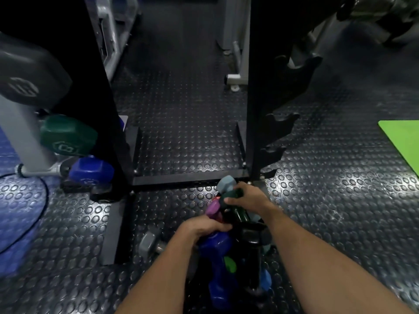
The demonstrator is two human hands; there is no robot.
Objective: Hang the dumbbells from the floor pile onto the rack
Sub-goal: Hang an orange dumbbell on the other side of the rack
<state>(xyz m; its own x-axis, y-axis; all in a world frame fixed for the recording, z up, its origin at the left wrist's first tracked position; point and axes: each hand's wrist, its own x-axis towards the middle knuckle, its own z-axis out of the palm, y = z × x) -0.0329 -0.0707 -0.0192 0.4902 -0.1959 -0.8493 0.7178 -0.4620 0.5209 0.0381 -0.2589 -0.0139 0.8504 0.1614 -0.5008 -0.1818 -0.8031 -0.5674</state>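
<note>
My right hand (248, 198) grips a dark green dumbbell (235, 205) atop the pile (231, 245), lower centre; my left hand (204, 226) grips something there, which one I cannot tell. I should lift straight up toward the rack (260, 109) hooks, centre right.

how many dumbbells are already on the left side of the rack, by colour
dark green dumbbell: 1
blue dumbbell: 1
black dumbbell: 1, dim, so less sure
total: 3
</note>
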